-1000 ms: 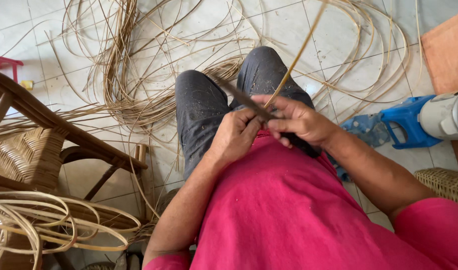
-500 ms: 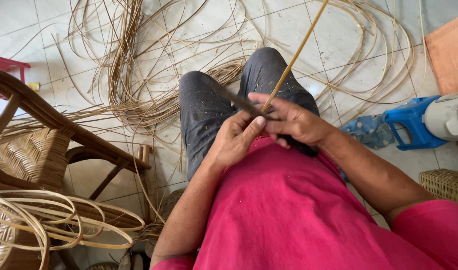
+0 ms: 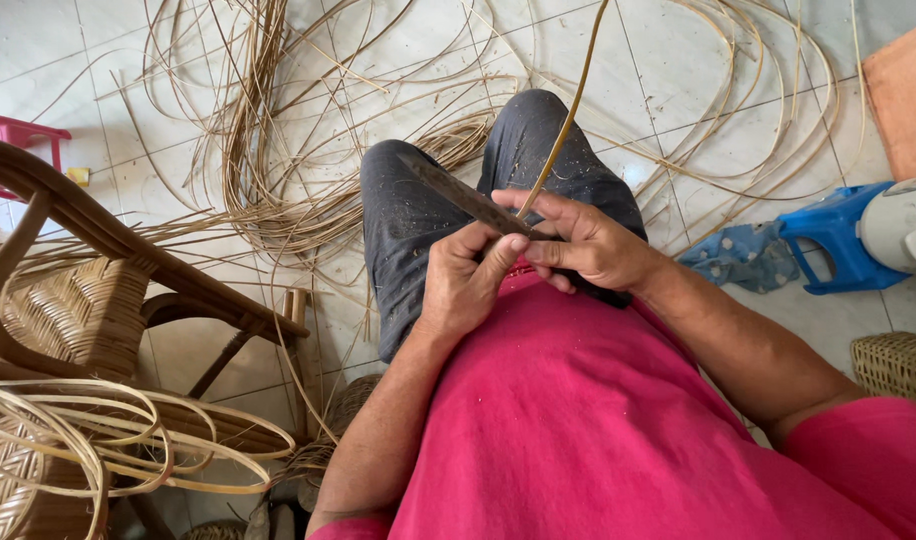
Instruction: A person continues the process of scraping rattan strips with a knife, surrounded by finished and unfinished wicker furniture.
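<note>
Rattan strip (image 3: 568, 110) runs up from the hands, tilted slightly right, out the top edge. Left hand (image 3: 468, 280) grips knife (image 3: 463, 197), blade pointing up-left. Right hand (image 3: 588, 240) pinches the strip over the lap. Tiled floor (image 3: 698, 60), loose rattan (image 3: 278, 150), chair (image 3: 88, 290) left, blue stool (image 3: 838, 235) right.

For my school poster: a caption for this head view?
Both hands, left hand and right hand, draw a rattan strip against a knife.

No packages, labels, signs or screens anywhere in view.
</note>
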